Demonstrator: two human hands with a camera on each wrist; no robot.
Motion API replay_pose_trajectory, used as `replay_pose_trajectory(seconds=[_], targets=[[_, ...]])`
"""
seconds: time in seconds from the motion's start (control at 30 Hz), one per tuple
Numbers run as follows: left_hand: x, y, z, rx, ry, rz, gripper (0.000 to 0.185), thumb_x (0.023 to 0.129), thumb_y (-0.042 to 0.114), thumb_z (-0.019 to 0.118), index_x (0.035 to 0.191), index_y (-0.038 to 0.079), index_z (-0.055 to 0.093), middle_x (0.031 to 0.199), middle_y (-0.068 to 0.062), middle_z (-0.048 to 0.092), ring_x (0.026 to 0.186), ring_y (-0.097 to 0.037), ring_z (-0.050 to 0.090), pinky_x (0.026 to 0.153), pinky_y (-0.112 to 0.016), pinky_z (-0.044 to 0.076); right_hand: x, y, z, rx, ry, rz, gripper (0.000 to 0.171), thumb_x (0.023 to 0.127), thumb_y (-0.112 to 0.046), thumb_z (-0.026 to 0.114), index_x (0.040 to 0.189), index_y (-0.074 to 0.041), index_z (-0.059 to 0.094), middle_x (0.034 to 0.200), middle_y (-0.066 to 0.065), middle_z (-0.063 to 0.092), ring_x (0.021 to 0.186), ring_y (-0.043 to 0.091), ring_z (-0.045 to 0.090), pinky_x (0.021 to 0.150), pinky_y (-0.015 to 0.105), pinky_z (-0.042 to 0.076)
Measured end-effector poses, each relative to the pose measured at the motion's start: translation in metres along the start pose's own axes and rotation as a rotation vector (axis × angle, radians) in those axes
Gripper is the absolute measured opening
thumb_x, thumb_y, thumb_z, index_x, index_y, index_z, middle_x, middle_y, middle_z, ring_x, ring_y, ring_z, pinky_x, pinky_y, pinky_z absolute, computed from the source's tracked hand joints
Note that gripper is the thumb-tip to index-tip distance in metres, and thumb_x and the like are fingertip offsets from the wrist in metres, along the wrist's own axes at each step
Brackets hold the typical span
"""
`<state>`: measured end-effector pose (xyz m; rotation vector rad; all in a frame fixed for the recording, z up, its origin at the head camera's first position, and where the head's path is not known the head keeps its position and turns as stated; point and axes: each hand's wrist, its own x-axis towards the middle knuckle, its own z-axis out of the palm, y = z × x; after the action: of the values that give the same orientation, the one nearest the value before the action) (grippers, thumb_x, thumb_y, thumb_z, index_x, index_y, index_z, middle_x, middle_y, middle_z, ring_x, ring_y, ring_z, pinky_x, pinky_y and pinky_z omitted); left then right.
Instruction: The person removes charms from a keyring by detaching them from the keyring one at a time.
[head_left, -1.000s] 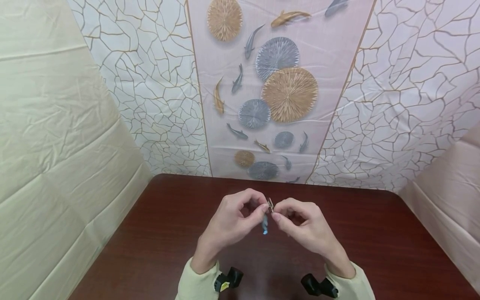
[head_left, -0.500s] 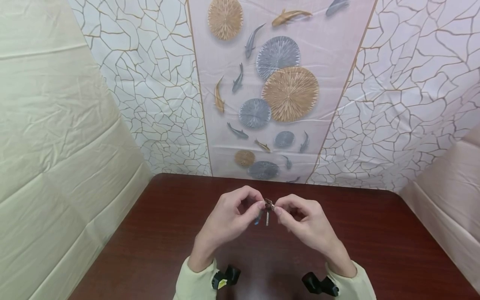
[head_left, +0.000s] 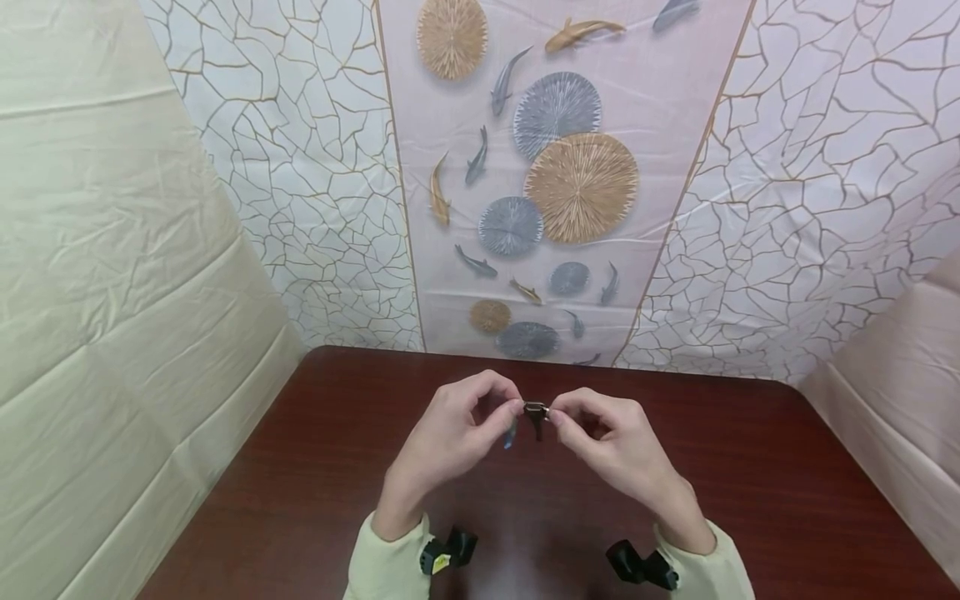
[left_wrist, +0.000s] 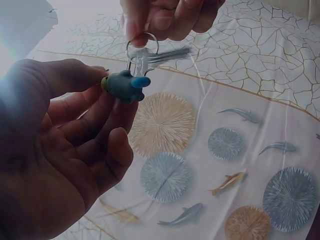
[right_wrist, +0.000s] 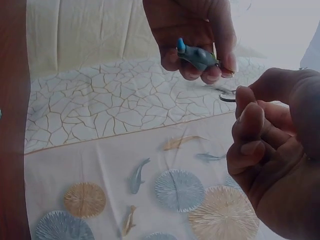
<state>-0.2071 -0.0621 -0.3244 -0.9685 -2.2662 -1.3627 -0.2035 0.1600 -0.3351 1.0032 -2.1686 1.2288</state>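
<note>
Both hands are raised over the table, close together at fingertip distance. My left hand pinches a keychain beside a small grey-blue figurine with a bright blue tip and a yellow-green end. In the right wrist view the figurine hangs below the left fingers, its blue tip pointing away. My right hand pinches a thin metal key ring between thumb and index finger. A key hangs between the hands, its blade blurred by motion. Fingers cover the part of the keychain where the left hand grips.
The dark red-brown table lies under the hands. Behind it hangs a patterned cloth with fish and round shapes, and a cream cloth flanks the left side. Black wrist cameras sit on both sleeves.
The left hand has drifted slightly left and up, widening the gap between the hands. The figurine has swung left under the left fingers, and the key now shows between the hands.
</note>
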Motion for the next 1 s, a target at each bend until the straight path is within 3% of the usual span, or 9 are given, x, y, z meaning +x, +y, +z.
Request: replay_pose_trajectory(seconds=[0.23, 0.47, 1.0], targets=[[-0.001, -0.004, -0.001, 0.021, -0.012, -0.013, 0.004, 0.095, 0.017, 0.064, 0.093, 0.013, 0.064, 0.071, 0.008, 0.061, 0.053, -0.003, 0.049, 0.048, -0.019, 0.040, 0.000, 0.003, -0.003, -0.115, -0.020, -0.048, 0.024, 0.086, 0.002, 0.069, 0.090, -0.022, 0.066, 0.072, -0.012, 0.058, 0.059, -0.002, 0.049, 0.051, 0.013, 0.039], [0.001, -0.012, 0.003, 0.005, -0.036, -0.037, 0.004, 0.095, 0.019, 0.064, 0.094, 0.015, 0.064, 0.076, 0.008, 0.063, 0.049, -0.002, 0.044, 0.046, -0.020, 0.040, 0.000, 0.005, -0.008, -0.148, -0.029, -0.016, 0.021, 0.087, 0.000, 0.069, 0.090, -0.021, 0.067, 0.072, -0.014, 0.059, 0.058, -0.003, 0.051, 0.051, 0.012, 0.041], [-0.002, -0.030, 0.004, -0.002, -0.096, -0.216, 0.005, 0.095, 0.020, 0.065, 0.094, 0.015, 0.065, 0.073, 0.002, 0.066, 0.046, -0.008, 0.055, 0.048, -0.025, 0.049, -0.006, 0.021, -0.014, -0.190, -0.094, 0.079, 0.019, 0.089, -0.008, 0.069, 0.085, -0.026, 0.064, 0.065, -0.020, 0.056, 0.054, -0.005, 0.046, 0.049, 0.014, 0.039]])
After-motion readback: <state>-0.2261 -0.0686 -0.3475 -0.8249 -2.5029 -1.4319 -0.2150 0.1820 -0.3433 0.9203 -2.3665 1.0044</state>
